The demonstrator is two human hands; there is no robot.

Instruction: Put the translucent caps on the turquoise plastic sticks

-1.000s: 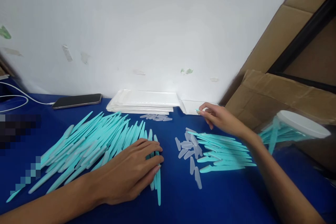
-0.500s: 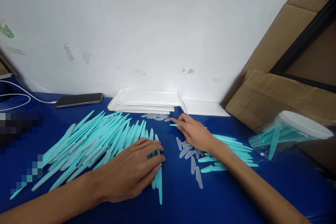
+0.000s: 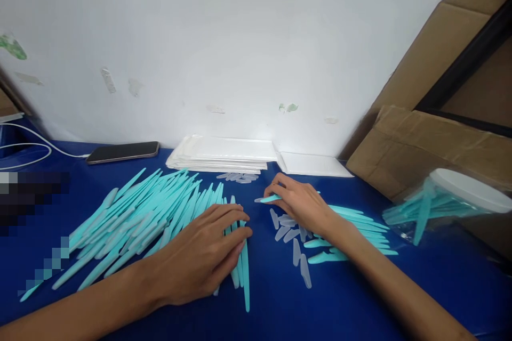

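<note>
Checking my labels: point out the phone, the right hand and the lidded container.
Phone (image 3: pixel 122 153), head view: middle of dark face.
Right hand (image 3: pixel 303 202), head view: back of hand.
Lidded container (image 3: pixel 472 191), head view: its white lid.

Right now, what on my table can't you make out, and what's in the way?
All in the head view:
- Held eyebrow razor: most of its length, hidden by your right hand.
- Nearest loose razors: their middles, covered by your left hand.
- Razor pile: exact count, lost in overlap.
- White cable: cut off by the left edge.
- Dark thing: blurred by pixelation.
</note>
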